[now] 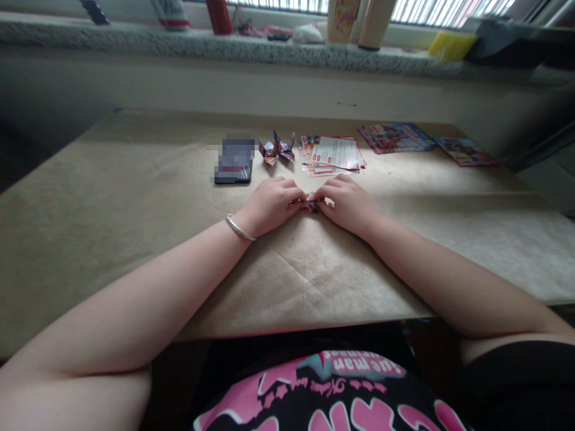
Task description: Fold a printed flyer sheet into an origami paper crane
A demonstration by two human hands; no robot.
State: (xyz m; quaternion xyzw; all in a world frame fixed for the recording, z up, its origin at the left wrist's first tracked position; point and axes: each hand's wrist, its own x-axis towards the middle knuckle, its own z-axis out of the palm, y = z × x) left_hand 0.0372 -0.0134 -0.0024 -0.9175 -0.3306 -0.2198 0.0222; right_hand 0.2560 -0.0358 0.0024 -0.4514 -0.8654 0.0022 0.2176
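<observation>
A small piece of folded printed paper [309,203], red and white, is pinched between my two hands just above or on the tabletop. My left hand [276,203], with a silver bangle at its wrist, grips the paper's left side with thumb and fingertips. On the right side my right hand [345,200] closes thumb and forefinger on the same paper. The fingers cover part of the folds. Beyond my hands stand two folded paper cranes [277,149] of colourful printed paper, close together.
Left of the cranes lies a dark phone [236,161], partly pixelated. A loose stack of printed sheets [335,152] is right of them. Colourful printed booklets [398,137] lie farther right on the beige-covered table [135,209]. Bottles and a yellow item [451,45] line the stone windowsill [269,52].
</observation>
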